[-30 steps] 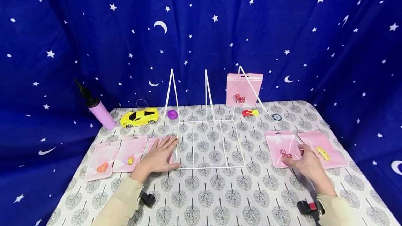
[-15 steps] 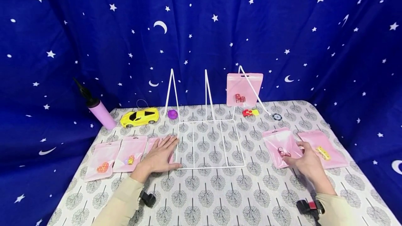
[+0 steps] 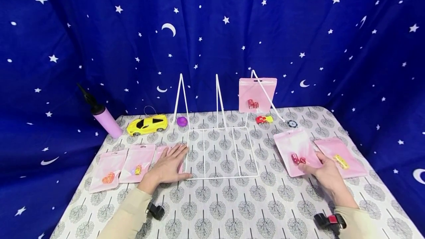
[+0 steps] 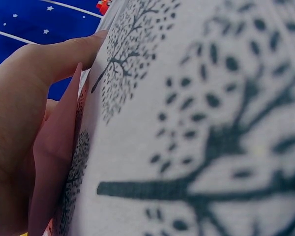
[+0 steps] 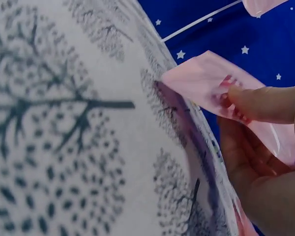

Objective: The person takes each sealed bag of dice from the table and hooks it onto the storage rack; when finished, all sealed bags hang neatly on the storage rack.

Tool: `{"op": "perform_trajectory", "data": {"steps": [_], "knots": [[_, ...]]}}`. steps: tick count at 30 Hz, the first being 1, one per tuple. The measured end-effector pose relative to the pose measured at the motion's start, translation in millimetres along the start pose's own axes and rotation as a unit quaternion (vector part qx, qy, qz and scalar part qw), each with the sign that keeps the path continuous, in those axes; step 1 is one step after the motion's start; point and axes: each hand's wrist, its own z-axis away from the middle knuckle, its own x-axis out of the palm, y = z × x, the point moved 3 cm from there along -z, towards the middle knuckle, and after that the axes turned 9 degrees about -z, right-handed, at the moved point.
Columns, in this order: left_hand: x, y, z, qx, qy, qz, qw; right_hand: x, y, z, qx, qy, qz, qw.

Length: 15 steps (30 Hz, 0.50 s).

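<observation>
On the right, my right hand (image 3: 327,172) pinches a pink zip bag (image 3: 295,145) with red dice (image 3: 297,159) inside. In the right wrist view the thumb presses on the front of this bag (image 5: 201,73) and the fingers are behind it; the bag is lifted off the cloth. My left hand (image 3: 168,165) lies flat with fingers spread over another pink bag (image 3: 161,152), mostly hidden under it, beside the white wire rack (image 3: 221,177). One pink bag (image 3: 247,90) with red dice hangs from the rack's right arm.
Left of my left hand lie pink bags with yellow dice (image 3: 132,158) and orange dice (image 3: 99,163). A pink bag with yellow dice (image 3: 352,161) lies far right. Behind are a yellow toy car (image 3: 149,124), purple pump (image 3: 107,121), purple object (image 3: 182,121) and small red-yellow toy (image 3: 263,120).
My right hand has raised the bag with red dice off the cloth, its top edge tilting up and to the left. The left hand has stayed in place.
</observation>
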Motion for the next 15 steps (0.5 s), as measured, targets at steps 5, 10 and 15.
{"op": "perform_trajectory", "data": {"steps": [5, 10, 15], "knots": [[-1.1, 0.5, 0.7, 0.002, 0.005, 0.0, 1.0, 1, -9, 5, -0.015, -0.007, -0.051, 0.999], [-1.8, 1.0, 1.1, 0.002, 0.008, 0.005, 0.9999, 2, -20, 11, -0.038, -0.02, -0.083, 0.996], [-0.7, 1.0, 0.7, 0.001, 0.01, 0.005, 0.9999, 3, -38, 22, -0.04, -0.021, -0.059, 0.997]]}}
